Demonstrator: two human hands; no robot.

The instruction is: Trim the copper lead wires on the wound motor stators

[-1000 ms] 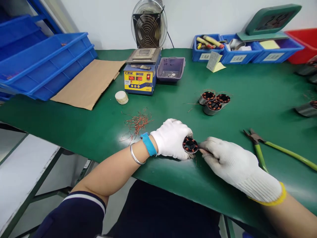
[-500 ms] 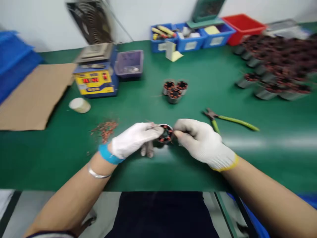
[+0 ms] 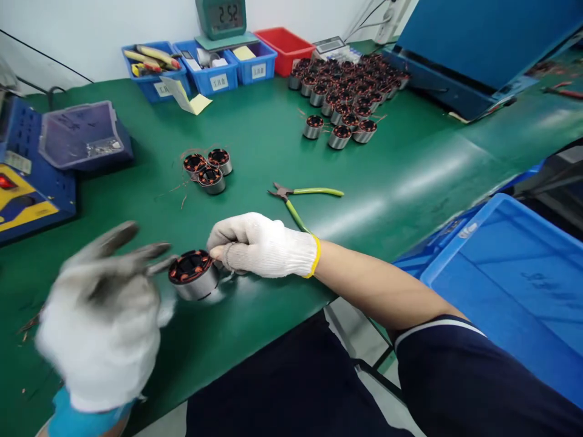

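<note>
A silver motor stator with copper windings (image 3: 193, 275) stands on the green table mat (image 3: 255, 152). My right hand (image 3: 257, 246), in a white glove, rests on the mat with its fingers curled against the stator's right side, pinching at it. My left hand (image 3: 107, 303), also gloved, is raised and blurred at the stator's left, its fingers stretched toward the stator's rim; whether they touch it is unclear. Green-handled cutters (image 3: 300, 197) lie just behind my right hand.
Three stators (image 3: 207, 170) stand grouped further back, and several more (image 3: 346, 91) are massed at the far right. Blue bins (image 3: 200, 67), a red bin (image 3: 285, 45) and a clock (image 3: 221, 15) line the wall. A solder pot (image 3: 27, 182) stands left; blue crates (image 3: 505, 279) right.
The view has swung right. My left hand has come off the stator and lifted toward the camera; my right hand stays at the stator, which now stands on the mat.
</note>
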